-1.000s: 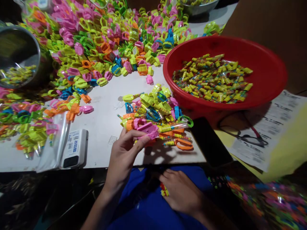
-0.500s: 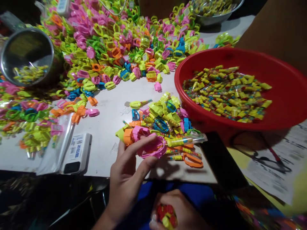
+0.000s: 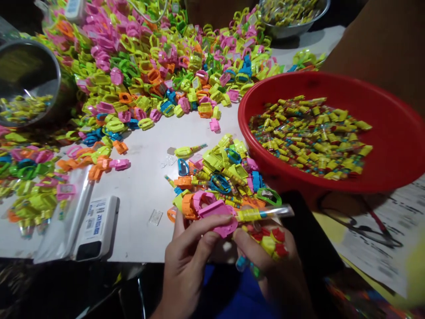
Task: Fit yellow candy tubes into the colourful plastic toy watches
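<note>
My left hand [image 3: 187, 257] pinches a pink toy watch [image 3: 222, 215], with an orange toy watch [image 3: 190, 206] and a yellow-green one also at its fingers. A clear tube of small candies with a yellow label [image 3: 262, 213] extends to the right from the pink watch. Close against it, my right hand [image 3: 282, 270] is closed round a bunch of candy tubes [image 3: 269, 243] with red and yellow ends showing. Its thumb is beside the pink watch; whether they touch I cannot tell. Behind both hands lies a small pile of toy watches and candy tubes [image 3: 226, 166].
A red basin [image 3: 392, 133] of candy tubes stands at right, near glasses [image 3: 361, 217] on papers. A big heap of toy watches [image 3: 149, 66] covers the back. Metal bowls [image 3: 57, 75] hold more tubes. A white device [image 3: 98, 228] and plastic bag [image 3: 66, 226] lie at left.
My right hand has risen from my lap, bringing the bunch of candy tubes up beside the pink watch. The left hand has turned the watch and shifted slightly right and down.
</note>
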### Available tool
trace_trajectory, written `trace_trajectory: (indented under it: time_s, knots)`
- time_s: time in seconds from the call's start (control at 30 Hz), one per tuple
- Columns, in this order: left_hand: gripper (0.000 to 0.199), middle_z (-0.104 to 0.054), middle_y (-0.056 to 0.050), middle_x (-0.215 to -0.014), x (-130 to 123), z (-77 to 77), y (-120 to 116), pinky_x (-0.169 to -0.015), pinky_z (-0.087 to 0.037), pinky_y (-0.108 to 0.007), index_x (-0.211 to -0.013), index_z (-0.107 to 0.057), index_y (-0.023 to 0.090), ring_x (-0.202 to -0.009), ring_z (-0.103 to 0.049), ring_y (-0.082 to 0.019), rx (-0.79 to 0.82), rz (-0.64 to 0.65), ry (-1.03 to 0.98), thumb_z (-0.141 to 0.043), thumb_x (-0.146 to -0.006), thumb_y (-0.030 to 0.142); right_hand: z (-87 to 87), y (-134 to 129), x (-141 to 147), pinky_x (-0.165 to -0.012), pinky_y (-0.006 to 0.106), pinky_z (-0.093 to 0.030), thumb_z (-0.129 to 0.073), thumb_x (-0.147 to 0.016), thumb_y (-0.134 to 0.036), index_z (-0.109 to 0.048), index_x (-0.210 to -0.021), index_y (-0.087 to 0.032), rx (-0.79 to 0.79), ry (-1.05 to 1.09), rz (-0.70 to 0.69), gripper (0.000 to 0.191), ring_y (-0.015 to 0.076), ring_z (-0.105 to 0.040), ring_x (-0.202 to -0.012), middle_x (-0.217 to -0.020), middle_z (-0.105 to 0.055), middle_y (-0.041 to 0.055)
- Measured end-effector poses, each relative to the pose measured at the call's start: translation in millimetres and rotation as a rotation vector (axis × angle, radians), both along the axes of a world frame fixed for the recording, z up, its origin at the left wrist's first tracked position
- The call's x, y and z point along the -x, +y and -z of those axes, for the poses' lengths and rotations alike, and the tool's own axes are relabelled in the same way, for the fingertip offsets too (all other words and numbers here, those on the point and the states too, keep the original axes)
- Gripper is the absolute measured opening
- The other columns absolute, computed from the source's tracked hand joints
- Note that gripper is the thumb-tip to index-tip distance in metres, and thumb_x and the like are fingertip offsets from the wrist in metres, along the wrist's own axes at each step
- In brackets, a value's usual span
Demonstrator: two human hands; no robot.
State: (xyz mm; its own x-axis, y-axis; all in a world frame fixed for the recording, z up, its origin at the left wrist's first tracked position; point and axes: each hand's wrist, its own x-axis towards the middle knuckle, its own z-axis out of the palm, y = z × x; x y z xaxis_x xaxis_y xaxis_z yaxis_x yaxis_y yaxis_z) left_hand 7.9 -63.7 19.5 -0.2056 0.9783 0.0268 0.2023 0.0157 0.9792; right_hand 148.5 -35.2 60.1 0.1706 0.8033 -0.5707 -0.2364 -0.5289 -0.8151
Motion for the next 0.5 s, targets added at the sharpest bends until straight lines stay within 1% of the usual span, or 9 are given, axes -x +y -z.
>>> trace_trajectory:
  time_s: [0.03, 0.1, 0.17, 0.23, 0.3, 0.33, 0.4, 0.5]
  knots:
    - [0.02, -0.084, 0.003, -0.115, -1.9, -0.6, 1.5, -0.12, -0.041, -0.055, -0.117, -0.082, 0.048, -0.113, -0.074, -0.028, -0.018, 0.007, 0.029, -0.066, -0.105, 0.046, 3.3, 1.3, 0.5, -0.073, 0.037, -0.063, -0.092, -0.061, -0.044, -0.078, -0.079, -0.023, 0.012, 0.016, 0.039, 0.031, 0.0272, -0.077, -0.076, -0.078, -0.079, 0.0045]
    - [0.019, -0.083, 0.006, -0.111, -4.2, -1.9, 4.0, -0.116, -0.046, -0.048, -0.116, -0.081, 0.051, -0.109, -0.074, -0.024, -0.056, 0.026, 0.082, -0.067, -0.106, 0.043, 11.2, 2.9, -0.6, -0.073, 0.037, -0.064, -0.093, -0.064, -0.044, -0.079, -0.083, -0.023, -0.033, 0.034, 0.051, 0.032, 0.0279, -0.077, -0.078, -0.08, -0.079, 0.0054]
    - [0.024, -0.08, 0.006, -0.115, -3.3, -1.8, 5.5, -0.108, -0.053, -0.038, -0.121, -0.078, 0.052, -0.111, -0.071, -0.02, -0.087, 0.071, 0.111, -0.067, -0.106, 0.037, 17.4, 3.9, -2.9, -0.074, 0.036, -0.064, -0.094, -0.066, -0.044, -0.078, -0.08, -0.023, -0.081, 0.037, 0.033, 0.029, 0.0274, -0.077, -0.078, -0.079, -0.079, 0.005]
    - [0.034, -0.073, 0.004, -0.124, 0.2, 0.5, 6.6, -0.105, -0.055, -0.03, -0.132, -0.072, 0.052, -0.118, -0.067, -0.018, -0.118, 0.148, 0.104, -0.067, -0.106, 0.03, 18.9, 4.8, -5.1, -0.071, 0.033, -0.061, -0.093, -0.067, -0.047, -0.076, -0.077, -0.024, -0.084, 0.056, 0.017, 0.03, 0.0248, -0.075, -0.076, -0.078, -0.078, 0.0038]
    - [0.044, -0.065, 0.0, -0.13, 4.4, 4.6, 8.1, -0.109, -0.053, -0.029, -0.141, -0.065, 0.049, -0.122, -0.063, -0.019, -0.171, 0.222, 0.099, -0.068, -0.105, 0.024, 15.2, 5.9, -6.6, -0.066, 0.029, -0.057, -0.093, -0.068, -0.048, -0.074, -0.078, -0.023, -0.045, 0.088, 0.025, 0.033, 0.0207, -0.07, -0.071, -0.074, -0.075, 0.0015]
    - [0.047, -0.063, -0.002, -0.13, 6.1, 6.9, 9.0, -0.11, -0.052, -0.03, -0.143, -0.064, 0.047, -0.122, -0.062, -0.02, -0.2, 0.239, 0.102, -0.069, -0.104, 0.022, 11.8, 6.7, -7.1, -0.063, 0.027, -0.055, -0.094, -0.066, -0.047, -0.074, -0.079, -0.023, -0.019, 0.098, 0.033, 0.035, 0.0187, -0.068, -0.068, -0.072, -0.073, 0.0004]
    - [0.048, -0.06, -0.004, -0.129, 8.2, 11.3, 11.0, -0.107, -0.054, -0.033, -0.144, -0.063, 0.043, -0.12, -0.061, -0.022, -0.251, 0.233, 0.117, -0.07, -0.102, 0.021, 3.7, 8.8, -7.5, -0.059, 0.025, -0.052, -0.095, -0.062, -0.046, -0.073, -0.08, -0.022, 0.022, 0.105, 0.048, 0.037, 0.0163, -0.064, -0.063, -0.069, -0.07, -0.0013]
    - [0.046, -0.061, -0.006, -0.126, 9.8, 16.0, 13.3, -0.103, -0.057, -0.037, -0.143, -0.064, 0.04, -0.116, -0.06, -0.025, -0.336, 0.197, 0.19, -0.073, -0.1, 0.025, -6.5, 11.9, -7.0, -0.055, 0.024, -0.052, -0.093, -0.06, -0.044, -0.073, -0.077, -0.022, 0.037, 0.06, 0.06, 0.034, 0.0161, -0.063, -0.06, -0.064, -0.068, -0.0025]
